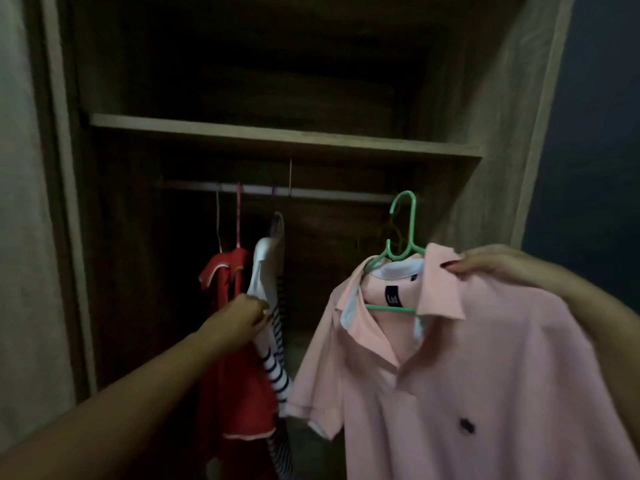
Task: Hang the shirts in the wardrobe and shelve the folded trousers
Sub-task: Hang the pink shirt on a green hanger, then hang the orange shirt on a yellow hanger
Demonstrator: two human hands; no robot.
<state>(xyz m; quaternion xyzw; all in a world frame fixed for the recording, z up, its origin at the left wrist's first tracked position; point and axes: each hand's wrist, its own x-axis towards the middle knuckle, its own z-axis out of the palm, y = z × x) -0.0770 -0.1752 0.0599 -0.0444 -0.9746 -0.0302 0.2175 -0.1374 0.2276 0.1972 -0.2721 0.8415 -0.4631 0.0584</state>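
A pink polo shirt (467, 368) hangs on a green hanger (405, 237), held up in front of the open wardrobe. My right hand (491, 265) grips the shirt at its collar and shoulder. The hanger's hook sits just below and in front of the rail (332, 194), apart from it. On the rail hang a red shirt (235, 358) and a white shirt with dark stripes (273, 341). My left hand (242, 317) is closed on the striped shirt near its shoulder. No folded trousers are visible.
A wooden shelf (277, 136) runs across the wardrobe above the rail, with a dark compartment over it. The rail's right half is bare of clothes. Wardrobe side panels (502, 116) frame the opening; a dark wall lies to the right.
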